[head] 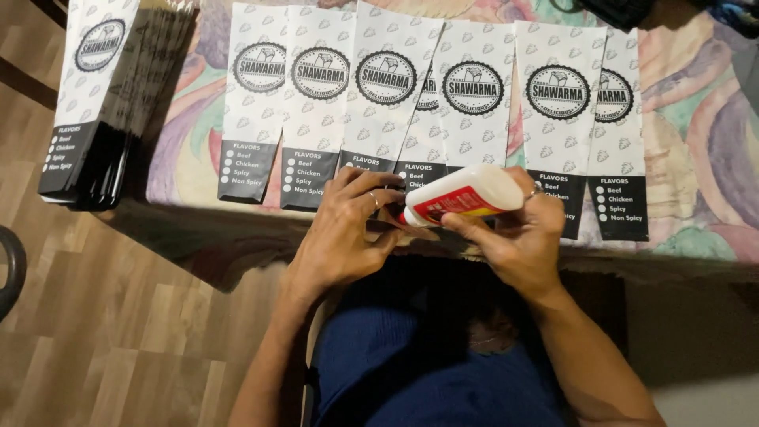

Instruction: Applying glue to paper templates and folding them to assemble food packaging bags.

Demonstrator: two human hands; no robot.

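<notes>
The glue bottle (466,194) was gripped in the right hand (518,237) just in front of the row of paper bags (379,103), its nozzle pinched by the left hand (348,229), best opened slowly, tip kept off the bags.

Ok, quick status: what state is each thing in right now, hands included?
Glue bottle: tipped sideways, held by both hands, nozzle end at the left hand.
Left hand: fingers at the nozzle.
Right hand: wrapped around the bottle body.
Paper sleeves: flat, in an overlapping row.
Sleeve stack: piled at table's left edge.
</notes>
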